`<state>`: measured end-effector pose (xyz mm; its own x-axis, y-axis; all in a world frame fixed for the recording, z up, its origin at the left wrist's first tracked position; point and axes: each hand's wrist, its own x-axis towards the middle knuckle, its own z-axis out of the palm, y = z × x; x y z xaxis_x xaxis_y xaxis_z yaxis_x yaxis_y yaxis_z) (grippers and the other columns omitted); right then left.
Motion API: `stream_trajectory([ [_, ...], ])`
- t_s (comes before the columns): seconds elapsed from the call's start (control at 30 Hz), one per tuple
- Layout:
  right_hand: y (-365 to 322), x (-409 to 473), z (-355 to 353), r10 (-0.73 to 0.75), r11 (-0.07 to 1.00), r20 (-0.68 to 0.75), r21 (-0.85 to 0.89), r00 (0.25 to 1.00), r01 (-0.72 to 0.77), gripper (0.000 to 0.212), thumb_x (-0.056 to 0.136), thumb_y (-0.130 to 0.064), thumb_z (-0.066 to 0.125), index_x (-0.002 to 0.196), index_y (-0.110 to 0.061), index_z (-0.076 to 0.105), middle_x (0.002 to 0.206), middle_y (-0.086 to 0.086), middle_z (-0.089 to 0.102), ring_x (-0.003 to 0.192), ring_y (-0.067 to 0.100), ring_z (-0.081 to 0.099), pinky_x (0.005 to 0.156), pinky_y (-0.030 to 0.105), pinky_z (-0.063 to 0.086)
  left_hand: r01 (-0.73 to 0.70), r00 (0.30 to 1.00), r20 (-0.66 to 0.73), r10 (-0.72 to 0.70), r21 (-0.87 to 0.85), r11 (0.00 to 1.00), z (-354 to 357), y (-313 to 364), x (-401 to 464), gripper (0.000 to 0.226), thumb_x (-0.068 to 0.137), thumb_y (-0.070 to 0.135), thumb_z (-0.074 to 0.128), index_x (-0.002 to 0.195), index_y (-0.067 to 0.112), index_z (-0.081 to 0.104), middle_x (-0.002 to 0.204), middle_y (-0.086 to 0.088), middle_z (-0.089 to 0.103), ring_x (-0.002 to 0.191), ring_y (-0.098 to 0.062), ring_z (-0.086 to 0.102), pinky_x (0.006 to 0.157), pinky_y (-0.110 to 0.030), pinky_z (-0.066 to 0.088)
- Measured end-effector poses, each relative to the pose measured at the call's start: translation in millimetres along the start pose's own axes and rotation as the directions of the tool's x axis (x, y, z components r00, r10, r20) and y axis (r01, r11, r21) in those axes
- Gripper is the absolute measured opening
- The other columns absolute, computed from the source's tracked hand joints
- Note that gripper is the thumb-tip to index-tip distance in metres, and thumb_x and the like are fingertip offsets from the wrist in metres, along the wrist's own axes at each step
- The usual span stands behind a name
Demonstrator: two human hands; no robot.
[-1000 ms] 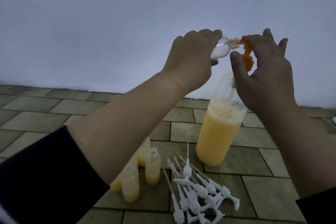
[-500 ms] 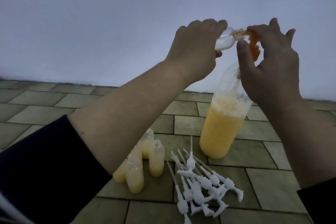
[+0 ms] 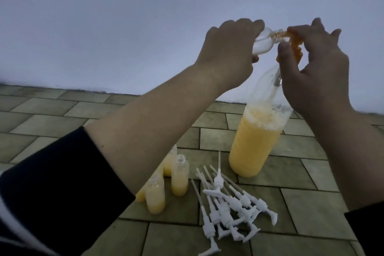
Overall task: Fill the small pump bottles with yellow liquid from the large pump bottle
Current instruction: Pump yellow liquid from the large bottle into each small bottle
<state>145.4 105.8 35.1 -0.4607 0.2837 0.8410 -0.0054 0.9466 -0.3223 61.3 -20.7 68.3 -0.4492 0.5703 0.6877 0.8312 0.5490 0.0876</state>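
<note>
Risk: the small bottle (image 3: pixel 118 44) is lying almost on its side at the orange pump head (image 3: pixel 295 44). If its neck slips off the spout mid-stroke, yellow liquid goes over the fingers and onto the tiled floor (image 3: pixel 311 199), I'd say!
Second risk: the large pump bottle (image 3: pixel 256 143) stands below the right hand with nothing bracing its base. An off-centre press could rock it towards the loose white pumps (image 3: pixel 230 203).
Left hand (image 3: pixel 227 52): raised, forearm reaching up and away, fingers curled over the top of the small bottle and gripping it, its mouth pointed at the right hand.
Right hand (image 3: pixel 315 68): lifted level with the left, fingers arched over the orange pump head, thumb up against its near side. It's clasping that pump head.
Small bottle's fill: looks clear, barely anything inside. Hard to tell more.
Filled bottles (image 3: pixel 166 181): standing uncapped under the left forearm, well below both hands.
Step in hand: dispensing into this one, I judge.
</note>
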Motion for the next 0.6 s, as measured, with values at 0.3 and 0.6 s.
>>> stream_trajectory([
  [0.3,-1,7,-8,-0.07,0.996,-0.011,-0.055,0.997,0.069,0.043,0.097,-0.038,0.039,0.127,-0.01,0.052,0.137,0.006,0.051,0.143,0.021,0.023,0.113,0.023,0.0,-0.001,1.0,-0.021,0.0,-0.028,1.0,-12,1,4,0.035,0.088,0.022,0.057,0.122,0.023,0.05,0.117,0.005,0.058,0.105,-0.02,0.052,0.089,-0.035,0.04],
  [0.6,-5,3,-4,-0.053,0.998,0.006,-0.043,0.999,0.053,0.043,0.097,-0.039,0.038,0.128,-0.013,0.052,0.139,0.004,0.05,0.143,0.017,0.023,0.113,0.022,-0.002,0.01,1.0,0.023,-0.01,-0.028,1.0,-9,-2,2,0.037,0.09,0.023,0.056,0.126,0.024,0.048,0.121,0.004,0.056,0.108,-0.02,0.051,0.091,-0.035,0.039],
])
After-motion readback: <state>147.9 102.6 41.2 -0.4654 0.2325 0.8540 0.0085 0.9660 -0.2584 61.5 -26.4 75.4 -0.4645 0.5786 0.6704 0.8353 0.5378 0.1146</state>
